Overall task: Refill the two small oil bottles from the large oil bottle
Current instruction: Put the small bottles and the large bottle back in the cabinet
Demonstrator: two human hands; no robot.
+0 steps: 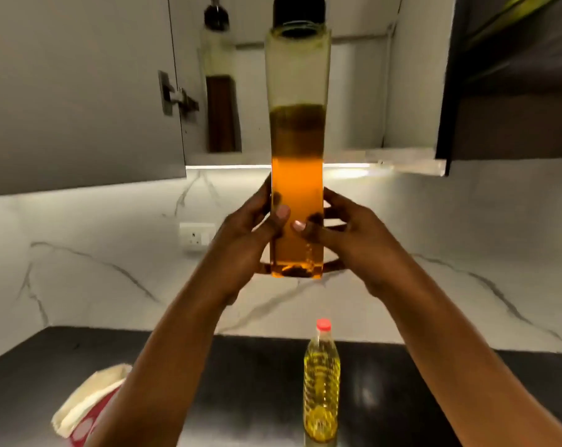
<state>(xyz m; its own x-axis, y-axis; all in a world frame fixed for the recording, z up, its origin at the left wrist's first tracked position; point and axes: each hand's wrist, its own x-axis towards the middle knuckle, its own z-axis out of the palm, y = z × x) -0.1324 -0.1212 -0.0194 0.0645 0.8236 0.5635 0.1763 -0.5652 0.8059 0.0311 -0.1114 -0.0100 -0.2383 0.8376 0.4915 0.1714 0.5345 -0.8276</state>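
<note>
I hold a tall square glass oil bottle (297,150) with a black cap upright in the air, about two-thirds full of amber oil. My left hand (244,240) grips its lower left side and my right hand (347,233) its lower right side, thumbs on the front. A second glass oil bottle (221,91) with a black spout stands in the open wall cabinet behind, roughly half full of dark oil. The large plastic oil bottle (321,385) with yellow oil and a red cap stands on the dark counter below my hands.
A folded cream and red cloth (86,404) lies at the counter's left. The cabinet door (79,85) hangs open on the left, another dark door (512,75) on the right. A wall socket (196,235) sits on the marble backsplash.
</note>
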